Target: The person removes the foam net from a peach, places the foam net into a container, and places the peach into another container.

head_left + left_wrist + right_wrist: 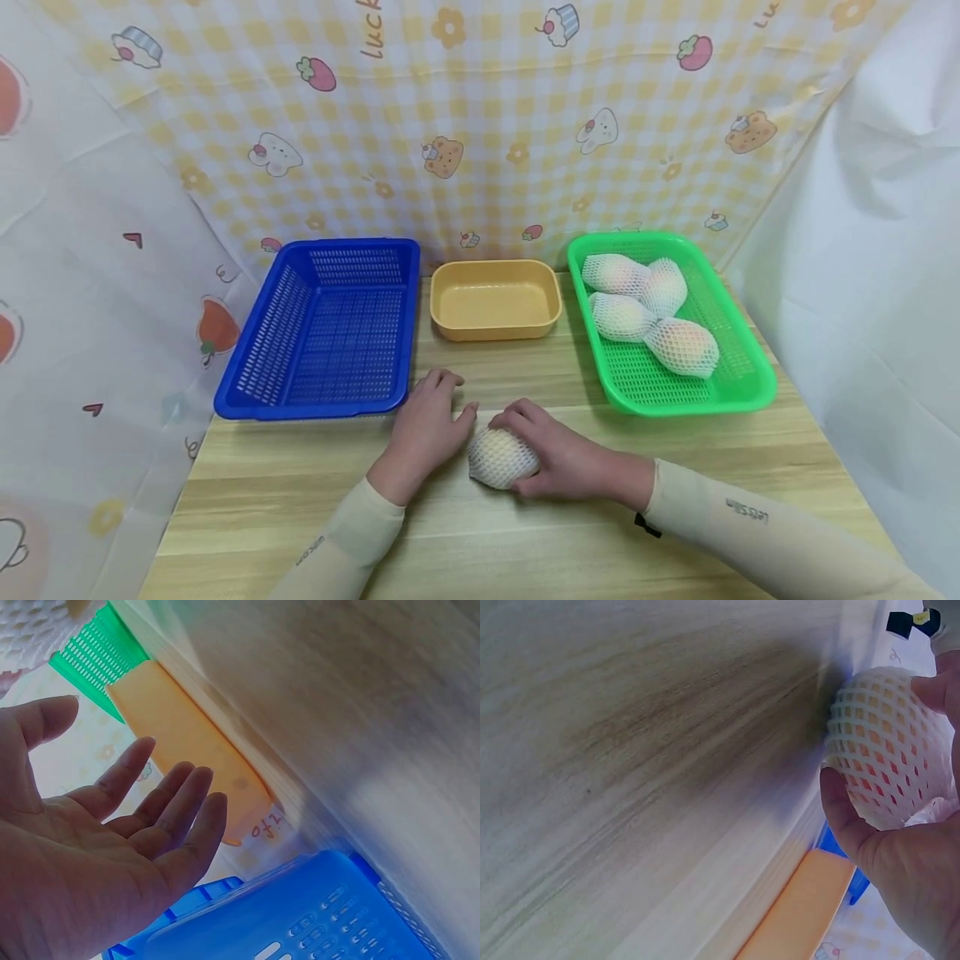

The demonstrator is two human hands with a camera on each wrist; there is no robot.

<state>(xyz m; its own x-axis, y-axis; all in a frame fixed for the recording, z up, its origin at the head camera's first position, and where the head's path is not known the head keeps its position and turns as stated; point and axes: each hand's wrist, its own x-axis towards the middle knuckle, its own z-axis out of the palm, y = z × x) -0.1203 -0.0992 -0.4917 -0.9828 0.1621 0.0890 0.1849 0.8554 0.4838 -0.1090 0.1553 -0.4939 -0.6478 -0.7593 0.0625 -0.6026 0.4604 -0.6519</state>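
Note:
My right hand (pixel 558 454) grips a round fruit in a white foam net (pixel 501 457) low over the front middle of the table. In the right wrist view the thumb and fingers curl round the netted fruit (pixel 889 746), and yellow and red skin shows through the mesh. Just left of the fruit is my left hand (pixel 429 425), its fingers loosely bent and holding nothing. The left wrist view shows that hand (pixel 112 825) with its palm bare, near the blue basket (pixel 300 915).
A blue basket (pixel 255 408) stands at the back left, with nothing inside. Between it and a green basket (pixel 731 392) sits a small yellow tray (pixel 495 333). Several net-wrapped fruits (pixel 682 346) lie in the green basket. A patterned cloth (pixel 480 108) hangs behind.

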